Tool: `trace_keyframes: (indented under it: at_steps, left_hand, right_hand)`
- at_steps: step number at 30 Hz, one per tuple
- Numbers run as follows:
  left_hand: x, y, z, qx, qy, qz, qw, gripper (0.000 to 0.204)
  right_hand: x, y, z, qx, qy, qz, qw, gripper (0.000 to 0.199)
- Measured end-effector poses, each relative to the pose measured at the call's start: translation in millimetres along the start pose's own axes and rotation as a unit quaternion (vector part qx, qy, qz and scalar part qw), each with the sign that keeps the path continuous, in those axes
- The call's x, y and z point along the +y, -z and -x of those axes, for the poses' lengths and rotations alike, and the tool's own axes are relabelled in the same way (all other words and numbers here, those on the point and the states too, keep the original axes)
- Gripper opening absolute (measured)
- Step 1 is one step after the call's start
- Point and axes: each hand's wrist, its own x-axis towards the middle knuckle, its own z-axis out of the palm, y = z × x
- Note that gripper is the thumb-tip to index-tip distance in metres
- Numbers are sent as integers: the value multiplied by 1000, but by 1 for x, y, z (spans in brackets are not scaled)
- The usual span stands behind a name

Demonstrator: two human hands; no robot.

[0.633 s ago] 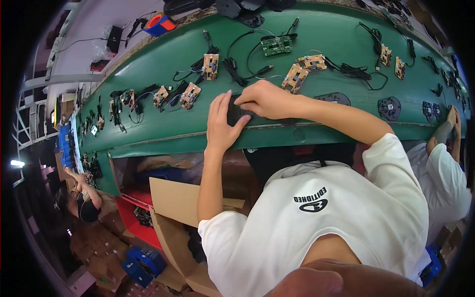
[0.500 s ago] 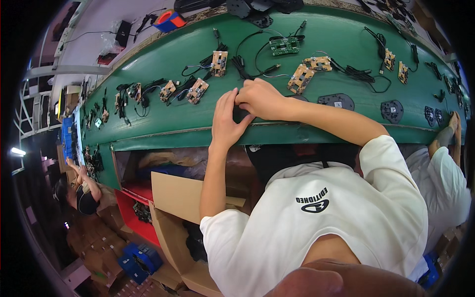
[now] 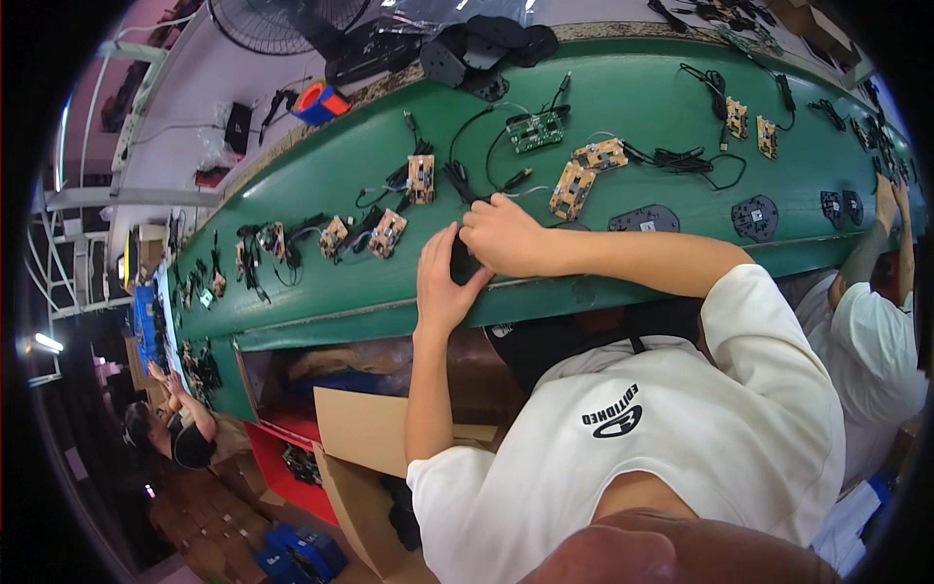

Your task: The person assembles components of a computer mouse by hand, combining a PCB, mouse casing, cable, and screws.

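Near the front edge of the green bench, my left hand (image 3: 443, 287) grips a dark plastic piece (image 3: 464, 263) between its thumb and fingers. Against the far side of that piece, my right hand (image 3: 506, 238) has its fingers curled in; what they pinch is hidden. A black cable (image 3: 457, 179) lies just beyond my fingertips. To the right of my hands are two tan circuit boards (image 3: 571, 190) joined by thin wires, with a green circuit board (image 3: 535, 130) farther back. A black plastic base plate (image 3: 644, 219) lies just beyond my right forearm.
More tan boards with cables (image 3: 387, 234) line the green bench (image 3: 321, 282) to the left. Black plates (image 3: 755, 218) lie on the right. A stack of black plastic parts (image 3: 486, 56) and a fan (image 3: 282, 21) stand behind. An open carton (image 3: 365, 428) is below. Co-workers sit at both sides.
The view has shifted, so the bench appears lower and the fan now shows at the back. My hands stay together around the dark piece, with little change in their grip.
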Motion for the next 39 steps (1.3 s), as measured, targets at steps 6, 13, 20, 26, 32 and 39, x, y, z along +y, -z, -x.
trace_keyframes:
  at_steps: [6,13,20,26,32,39]
  left_hand:
    - [-15,17,-91,95,-21,276,956,65]
    - [-71,-36,-310,121,224,7,967,83]
    - [-117,-55,-361,167,174,7,970,43]
    - [-78,-2,-322,143,82,278,946,19]
    - [-18,95,-158,-46,133,205,969,28]
    - [-58,107,-22,-158,222,25,962,33]
  right_hand:
    - [8,25,-3,-1,-26,-48,999,23]
    - [94,114,-20,173,-45,-47,983,21]
    - [374,101,-47,262,-302,106,910,28]
    - [470,72,-41,89,-305,138,938,26]
    - [442,66,-51,199,-214,135,947,28]
    - [388,78,-62,30,-263,155,952,23]
